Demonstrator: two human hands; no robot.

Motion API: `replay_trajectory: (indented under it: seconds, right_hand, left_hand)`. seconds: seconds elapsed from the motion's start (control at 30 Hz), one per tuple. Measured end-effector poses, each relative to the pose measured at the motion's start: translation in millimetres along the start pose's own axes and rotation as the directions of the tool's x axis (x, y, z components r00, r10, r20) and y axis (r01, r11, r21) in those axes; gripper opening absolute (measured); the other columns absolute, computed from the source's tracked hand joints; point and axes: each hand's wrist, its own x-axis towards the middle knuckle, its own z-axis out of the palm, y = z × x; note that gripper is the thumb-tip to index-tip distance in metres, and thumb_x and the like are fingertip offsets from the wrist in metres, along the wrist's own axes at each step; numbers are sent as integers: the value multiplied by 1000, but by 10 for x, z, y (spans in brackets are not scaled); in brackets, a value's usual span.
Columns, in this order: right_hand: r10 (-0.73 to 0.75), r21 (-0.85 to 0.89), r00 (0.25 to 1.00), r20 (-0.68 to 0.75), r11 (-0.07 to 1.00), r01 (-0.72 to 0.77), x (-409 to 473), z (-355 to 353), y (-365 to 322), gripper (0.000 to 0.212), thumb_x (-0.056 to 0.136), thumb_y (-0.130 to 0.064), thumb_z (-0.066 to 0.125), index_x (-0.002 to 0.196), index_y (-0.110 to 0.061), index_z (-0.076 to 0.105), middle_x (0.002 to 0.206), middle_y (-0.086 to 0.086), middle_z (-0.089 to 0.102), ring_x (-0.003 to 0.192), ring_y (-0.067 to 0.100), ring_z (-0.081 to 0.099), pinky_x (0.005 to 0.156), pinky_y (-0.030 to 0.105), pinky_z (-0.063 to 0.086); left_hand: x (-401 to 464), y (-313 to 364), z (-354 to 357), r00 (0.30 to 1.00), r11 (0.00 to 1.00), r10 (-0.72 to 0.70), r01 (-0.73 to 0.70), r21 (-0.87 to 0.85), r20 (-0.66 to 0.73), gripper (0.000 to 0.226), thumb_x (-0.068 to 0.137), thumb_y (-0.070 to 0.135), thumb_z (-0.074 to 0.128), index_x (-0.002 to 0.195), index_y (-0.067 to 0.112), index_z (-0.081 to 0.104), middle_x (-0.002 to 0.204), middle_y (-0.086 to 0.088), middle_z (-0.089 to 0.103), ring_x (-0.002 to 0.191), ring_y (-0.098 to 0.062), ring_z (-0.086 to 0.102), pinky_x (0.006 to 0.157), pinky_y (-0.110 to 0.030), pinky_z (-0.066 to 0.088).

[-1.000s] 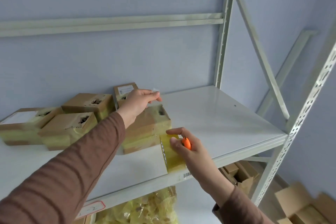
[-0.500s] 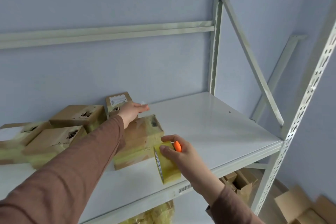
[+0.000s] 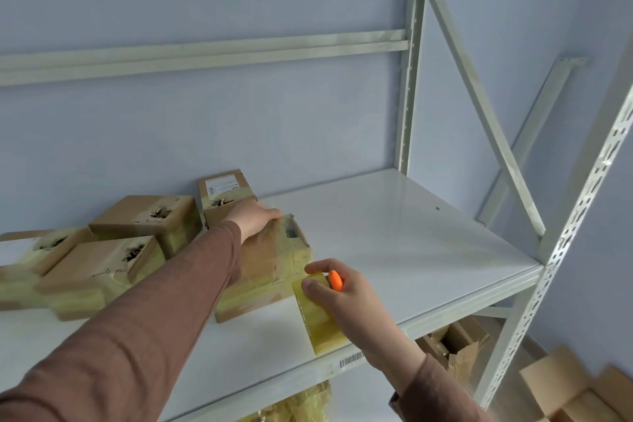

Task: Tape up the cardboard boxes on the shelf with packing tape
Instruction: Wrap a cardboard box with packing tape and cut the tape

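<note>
Brown cardboard box (image 3: pixel 263 271) at centre frame lies on white metal shelf (image 3: pixel 394 250); left hand (image 3: pixel 255 217) presses its top, fingers flat; right hand (image 3: pixel 346 295) fingers grip yellowish packing tape roll (image 3: pixel 318 322) with orange cutter (image 3: pixel 336 280).

The person wore a brown top with long sleeves. The left sleeve (image 3: pixel 147 329) was soft, plain cloth with no pictures, words or buttons on it. It had a few gentle folds near the elbow and ended right at the wrist. The left hand (image 3: pixel 251 217) was bare, with no glove, ring or watch. The right sleeve (image 3: pixel 442 394) was the same brown and also stopped at the wrist, with a neat edge there. The right hand (image 3: pixel 346 298) was bare too. Its nails were short and plain.
</note>
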Motion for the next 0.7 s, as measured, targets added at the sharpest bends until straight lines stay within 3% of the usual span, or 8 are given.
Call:
replay_trajectory:
  seconds: [0.1, 0.2, 0.27, 0.33, 0.4, 0.5, 0.57, 0.7]
  right_hand:
    - [19, 3, 1000, 2, 1000, -19, 2, 10, 31, 15, 93, -42, 71, 106, -36, 70, 53, -19, 41, 51, 4, 40, 48, 11, 33]
    - [30, 11, 1000, 6, 999, -30, 12, 20, 49, 16, 92, -42, 72, 107, -37, 70, 54, -19, 44, 51, 3, 42, 49, 11, 35]
    - [35, 6, 999, 7, 999, -36, 21, 19, 59, 16, 92, -44, 73, 106, -39, 70, 61, -17, 49, 53, 2, 46, 51, 11, 38]
    - [37, 4, 999, 13, 999, -37, 24, 19, 74, 16, 91, -45, 72, 106, -40, 70, 69, -14, 51, 56, 3, 49, 53, 13, 40]
    - [37, 1, 999, 18, 999, -37, 26, 26, 87, 16, 91, -45, 72, 106, -41, 70, 74, -9, 52, 59, 5, 49, 54, 15, 41]
    - [48, -12, 999, 19, 999, -47, 31, 41, 101, 16, 91, -46, 72, 106, -42, 69, 80, -6, 57, 64, 6, 53, 59, 19, 44]
    - [50, -18, 999, 17, 999, -50, 40, 45, 112, 17, 91, -46, 72, 107, -42, 69, 82, -6, 58, 64, 5, 54, 59, 17, 44]
    - [48, -18, 999, 23, 999, -48, 56, 36, 115, 18, 92, -43, 73, 109, -39, 69, 80, -6, 56, 59, 3, 51, 55, 13, 42]
  left_hand:
    - [-17, 60, 36, 999, 996, -49, 48, 73, 11, 34, 94, 39, 59, 104, 6, 59, 86, -5, 60, 76, -22, 57, 69, -33, 43]
    - [-65, 64, 65, 998, 986, -15, 26, 164, -69, 15, 96, 27, 52, 107, 20, 58, 97, 1, 63, 85, -22, 62, 81, -35, 53]
    - [-142, 79, 66, 968, 968, 137, -86, 236, -209, 21, 95, 15, 49, 102, 30, 63, 107, 10, 63, 95, -19, 62, 88, -38, 52]
    - [-196, 84, 62, 905, 934, 300, -214, 285, -302, 25, 95, 18, 50, 91, 32, 71, 103, 15, 65, 95, -15, 60, 86, -35, 49]
    - [-230, 84, 90, 929, 930, 322, -274, 246, -182, 29, 97, 38, 51, 90, 27, 77, 97, 10, 74, 91, -17, 67, 85, -37, 52]
    - [-245, 114, 121, 977, 916, 208, -208, 343, 37, 51, 98, 61, 46, 101, 20, 77, 98, -1, 76, 92, -24, 70, 82, -39, 54]
    - [-229, 149, 109, 984, 868, 167, -180, 463, 69, 57, 100, 65, 36, 109, 24, 75, 106, 3, 73, 95, -21, 67, 83, -36, 53]
    - [-231, 147, 152, 983, 825, 171, -181, 536, 68, 64, 101, 66, 28, 92, 19, 71, 95, 1, 71, 92, -22, 68, 78, -34, 50]
